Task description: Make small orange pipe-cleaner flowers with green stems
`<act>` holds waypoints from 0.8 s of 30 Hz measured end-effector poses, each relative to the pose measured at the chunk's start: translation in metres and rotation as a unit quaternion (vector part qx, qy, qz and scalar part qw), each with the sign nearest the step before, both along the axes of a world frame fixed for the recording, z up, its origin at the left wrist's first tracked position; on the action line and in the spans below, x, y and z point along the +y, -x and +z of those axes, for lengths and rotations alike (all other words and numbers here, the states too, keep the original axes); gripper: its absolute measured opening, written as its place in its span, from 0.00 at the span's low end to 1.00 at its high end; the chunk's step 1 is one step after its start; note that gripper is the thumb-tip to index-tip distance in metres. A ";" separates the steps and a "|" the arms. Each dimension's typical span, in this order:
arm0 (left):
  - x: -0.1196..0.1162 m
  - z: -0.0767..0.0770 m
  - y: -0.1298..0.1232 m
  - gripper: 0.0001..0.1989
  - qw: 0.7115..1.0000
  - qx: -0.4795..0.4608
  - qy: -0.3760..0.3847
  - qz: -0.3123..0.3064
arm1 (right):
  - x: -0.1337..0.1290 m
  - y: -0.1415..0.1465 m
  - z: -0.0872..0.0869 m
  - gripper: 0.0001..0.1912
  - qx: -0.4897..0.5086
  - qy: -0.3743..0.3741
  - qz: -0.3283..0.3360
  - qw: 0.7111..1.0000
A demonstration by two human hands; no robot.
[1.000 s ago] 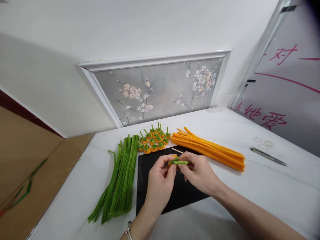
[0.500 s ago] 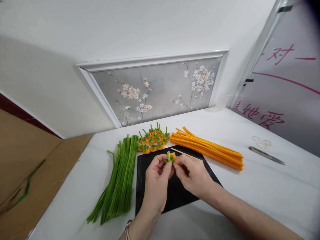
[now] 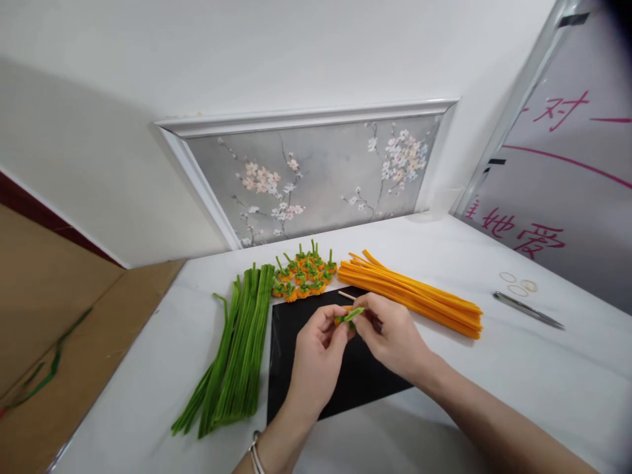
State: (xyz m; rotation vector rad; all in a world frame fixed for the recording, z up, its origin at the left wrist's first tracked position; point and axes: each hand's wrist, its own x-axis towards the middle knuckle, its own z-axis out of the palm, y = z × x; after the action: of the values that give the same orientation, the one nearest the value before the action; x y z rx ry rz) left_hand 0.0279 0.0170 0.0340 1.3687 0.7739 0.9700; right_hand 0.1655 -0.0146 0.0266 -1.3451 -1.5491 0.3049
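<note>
My left hand (image 3: 320,349) and my right hand (image 3: 388,332) meet over a black mat (image 3: 291,368). Between their fingertips is a small pipe-cleaner pumpkin (image 3: 351,317), orange with a green stem. The left fingers pinch its near side, and the right thumb and fingers are closed on its green part. My fingers cover most of its orange body. Just behind the hands, a thin wooden stick (image 3: 346,295) lies on the mat, partly hidden by the right hand. Beyond the mat sits a cluster of finished-looking pumpkins (image 3: 306,273) with upright green stems.
A bundle of green pipe cleaners (image 3: 239,355) lies left of the mat. Orange pipe cleaners (image 3: 409,293) lie to the right. Farther right are tweezers (image 3: 528,311) and rubber bands (image 3: 518,288). Brown cardboard (image 3: 99,349) borders the white table (image 3: 523,382) at left; a wall stands behind.
Both hands have shifted slightly right with the pumpkin. Its green stem, upright before, now tilts to the right, and the right hand covers more of the wooden stick.
</note>
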 end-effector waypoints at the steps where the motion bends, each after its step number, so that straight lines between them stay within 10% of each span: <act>1: 0.000 0.000 0.000 0.04 1.000 0.007 -0.011 0.006 | 0.000 0.002 -0.002 0.05 -0.003 -0.007 -0.014 1.000; 8: 0.003 -0.003 0.001 0.10 0.999 0.000 0.017 0.038 | 0.002 0.014 -0.017 0.09 -0.018 -0.080 -0.078 0.994; 16: 0.009 0.010 0.007 0.10 0.989 -0.054 0.140 -0.002 | 0.006 -0.007 -0.007 0.12 0.214 0.075 0.057 0.972; 24: 0.013 0.009 0.009 0.13 0.998 0.062 -0.009 -0.019 | 0.003 -0.015 0.002 0.12 0.184 0.127 0.084 0.971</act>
State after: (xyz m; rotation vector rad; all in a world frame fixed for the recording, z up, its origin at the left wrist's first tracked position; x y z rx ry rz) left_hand 0.0189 0.0298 0.0427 1.4652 0.8314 0.8705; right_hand 0.1810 -0.0114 0.0288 -1.2634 -1.3404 0.8365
